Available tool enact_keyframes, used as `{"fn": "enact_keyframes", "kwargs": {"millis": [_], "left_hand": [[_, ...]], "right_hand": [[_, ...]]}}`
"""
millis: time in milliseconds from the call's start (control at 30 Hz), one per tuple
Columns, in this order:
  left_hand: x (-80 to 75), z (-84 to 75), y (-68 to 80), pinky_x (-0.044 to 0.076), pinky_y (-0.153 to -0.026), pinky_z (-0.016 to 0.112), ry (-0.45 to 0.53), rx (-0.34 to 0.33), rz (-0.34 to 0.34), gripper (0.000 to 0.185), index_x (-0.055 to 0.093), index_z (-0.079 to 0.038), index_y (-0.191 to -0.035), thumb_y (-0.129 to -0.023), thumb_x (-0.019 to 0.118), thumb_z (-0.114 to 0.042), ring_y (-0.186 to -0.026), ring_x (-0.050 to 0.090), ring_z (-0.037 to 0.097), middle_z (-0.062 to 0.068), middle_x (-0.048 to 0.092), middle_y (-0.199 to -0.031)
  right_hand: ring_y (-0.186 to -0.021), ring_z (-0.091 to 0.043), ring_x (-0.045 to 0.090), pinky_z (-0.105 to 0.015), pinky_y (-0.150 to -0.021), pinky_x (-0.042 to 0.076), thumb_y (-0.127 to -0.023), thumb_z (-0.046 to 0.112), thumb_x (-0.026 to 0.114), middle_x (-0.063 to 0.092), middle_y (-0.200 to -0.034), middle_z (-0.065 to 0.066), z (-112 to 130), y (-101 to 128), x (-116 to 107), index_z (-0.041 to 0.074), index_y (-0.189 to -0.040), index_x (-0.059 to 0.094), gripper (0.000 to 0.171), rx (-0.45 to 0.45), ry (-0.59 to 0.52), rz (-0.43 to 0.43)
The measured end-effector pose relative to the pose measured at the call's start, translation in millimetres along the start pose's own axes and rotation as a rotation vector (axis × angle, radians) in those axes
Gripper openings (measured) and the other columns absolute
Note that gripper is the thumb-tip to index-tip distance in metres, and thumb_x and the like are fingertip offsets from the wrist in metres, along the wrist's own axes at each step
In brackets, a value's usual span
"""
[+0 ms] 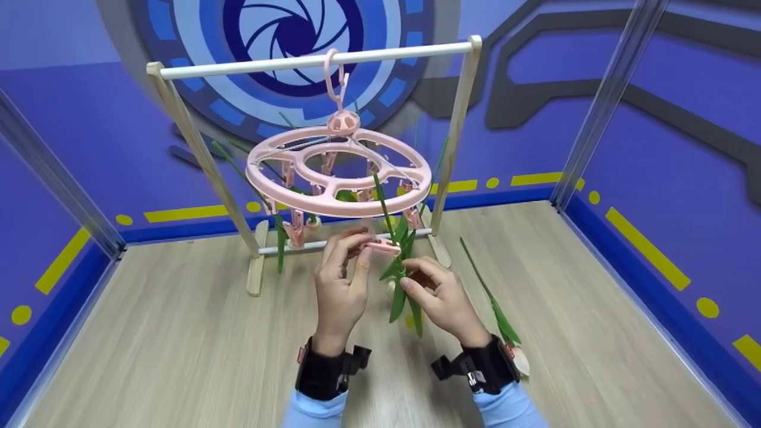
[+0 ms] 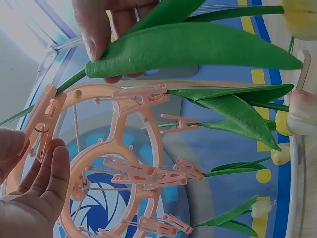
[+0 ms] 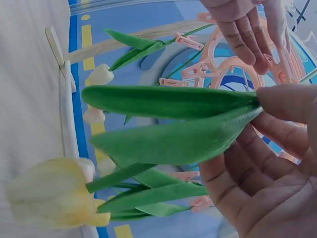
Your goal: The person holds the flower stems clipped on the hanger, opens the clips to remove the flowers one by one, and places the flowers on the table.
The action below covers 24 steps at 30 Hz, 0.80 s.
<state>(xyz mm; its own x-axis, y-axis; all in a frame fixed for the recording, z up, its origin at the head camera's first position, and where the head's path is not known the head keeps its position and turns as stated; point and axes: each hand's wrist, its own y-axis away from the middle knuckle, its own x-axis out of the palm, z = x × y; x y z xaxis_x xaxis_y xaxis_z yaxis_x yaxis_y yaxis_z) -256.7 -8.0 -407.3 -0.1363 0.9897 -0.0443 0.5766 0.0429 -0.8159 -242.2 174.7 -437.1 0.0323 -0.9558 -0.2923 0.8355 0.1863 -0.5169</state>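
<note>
My left hand (image 1: 342, 285) pinches a pink clothes peg (image 1: 383, 246) between thumb and fingers, below the rim of a round pink hanging dryer (image 1: 339, 206). Beside it, my right hand (image 1: 443, 295) holds an artificial tulip (image 3: 49, 193) by the stem where its green leaves begin. This tulip hangs head down, its pale yellow bloom lowest. In the left wrist view its stem (image 2: 73, 81) crosses the tip of the held peg (image 2: 44, 119). Several other tulips hang bloom-down from pegs around the dryer, among them a white one (image 2: 303, 111).
The dryer hooks over a white bar (image 1: 250, 66) on a wooden-legged stand (image 1: 455, 137). One loose tulip (image 1: 502, 318) with a pale pink bloom lies on the wood-grain table (image 1: 196, 351), right of my right hand. Blue printed panels (image 1: 684, 148) enclose the back and sides.
</note>
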Motion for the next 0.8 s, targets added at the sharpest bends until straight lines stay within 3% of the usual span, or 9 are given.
{"fn": "enact_keyframes", "kwargs": {"millis": [167,467,800], "left_hand": [[1.3,-1.6,-0.4,0.055,-0.096,0.032,-0.007,-0.017,0.019,0.02,0.068,0.003,-0.118,-0.1,0.06,0.007,-0.113,0.064,0.027,0.019,0.063,-0.125],[1.6,-2.5,0.3,0.055,-0.094,0.029,0.002,-0.027,0.018,0.019,0.068,0.001,-0.118,-0.1,0.063,0.004,-0.109,0.066,0.024,0.017,0.063,-0.126],[-0.7,-0.7,1.5,0.057,-0.09,0.031,-0.027,-0.015,0.004,0.017,0.069,0.0,-0.116,-0.099,0.064,0.002,-0.104,0.067,0.022,0.016,0.064,-0.122]], "right_hand": [[-0.095,-0.022,0.069,-0.026,-0.08,0.056,-0.102,0.002,0.061,0.074,-0.112,-0.019,-1.1,-0.7,-1.0,-0.008,-0.132,0.064,0.031,-0.013,-0.025,0.054],[-0.084,-0.013,0.063,-0.023,-0.069,0.05,-0.099,0.002,0.066,0.071,-0.102,-0.022,-2.9,-1.5,-3.2,-0.005,-0.113,0.069,0.016,0.013,-0.062,0.017],[-0.093,-0.016,0.068,-0.026,-0.084,0.055,-0.095,0.002,0.072,0.072,-0.1,-0.013,-4.2,-1.7,-2.3,-0.004,-0.109,0.071,0.016,-0.018,-0.045,-0.02]]}}
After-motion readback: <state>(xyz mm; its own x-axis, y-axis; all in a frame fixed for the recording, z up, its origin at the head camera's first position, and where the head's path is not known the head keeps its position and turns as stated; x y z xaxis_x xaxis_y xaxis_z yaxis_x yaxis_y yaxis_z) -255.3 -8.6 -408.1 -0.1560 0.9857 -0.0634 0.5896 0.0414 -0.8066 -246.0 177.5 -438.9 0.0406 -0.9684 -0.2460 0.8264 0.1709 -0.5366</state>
